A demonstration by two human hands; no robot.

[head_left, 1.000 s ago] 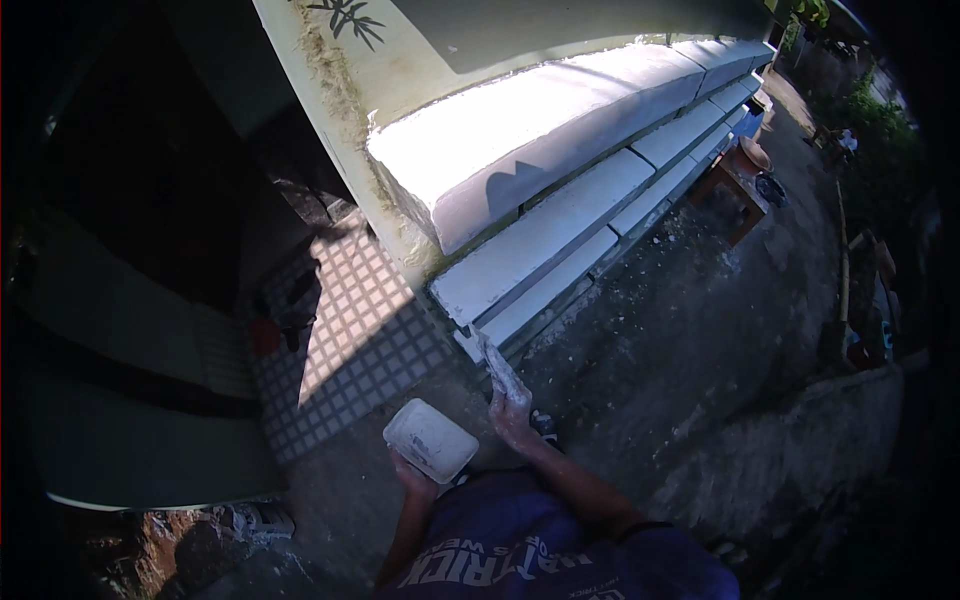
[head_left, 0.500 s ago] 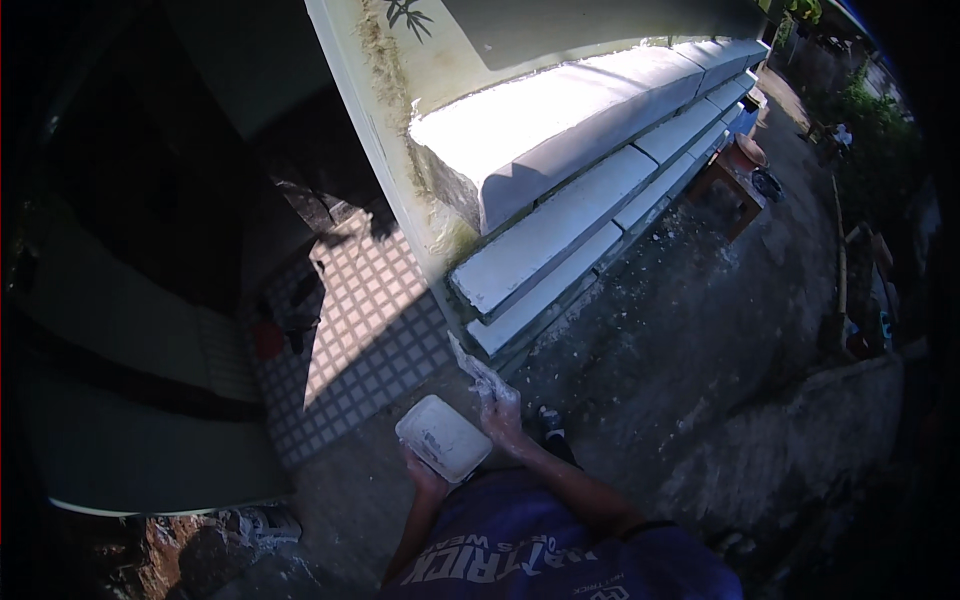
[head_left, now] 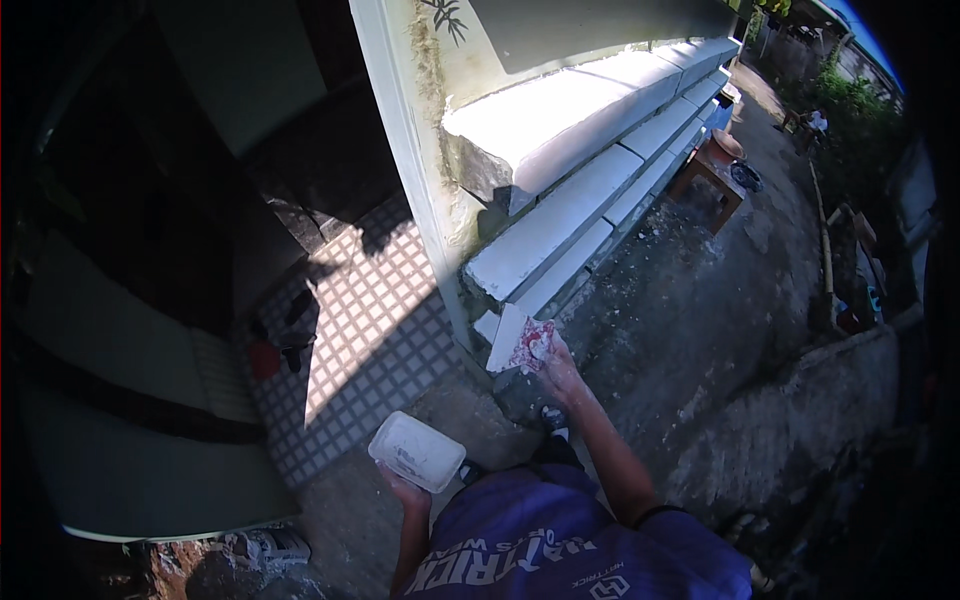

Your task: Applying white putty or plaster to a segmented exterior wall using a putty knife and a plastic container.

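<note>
My left hand [head_left: 405, 488] grips a shallow white rectangular tub [head_left: 420, 448] from its near side, low in front of my body. Greyish smears of paste show inside it. My right hand [head_left: 560, 370] is closed on a putty scraper [head_left: 508, 338] with a wide pale blade and a red part covered in white paste. That blade sits by the near end of the lowest white block step [head_left: 565, 265]; whether it touches the step I cannot tell. White residue coats my right fingers and wrist.
Above rise more white block courses [head_left: 550, 225] and a sunlit top ledge [head_left: 570, 105] against the wall. Patterned floor tiles [head_left: 370, 320] lie left, past a pale corner post [head_left: 400, 130]. A wooden box [head_left: 705, 195] with a dark ring-shaped thing [head_left: 746, 177] stands further right along the concrete path.
My right hand has moved away from the tub, forward and right, and the scraper has turned its broad face into view. The tub has shifted slightly left and down.
</note>
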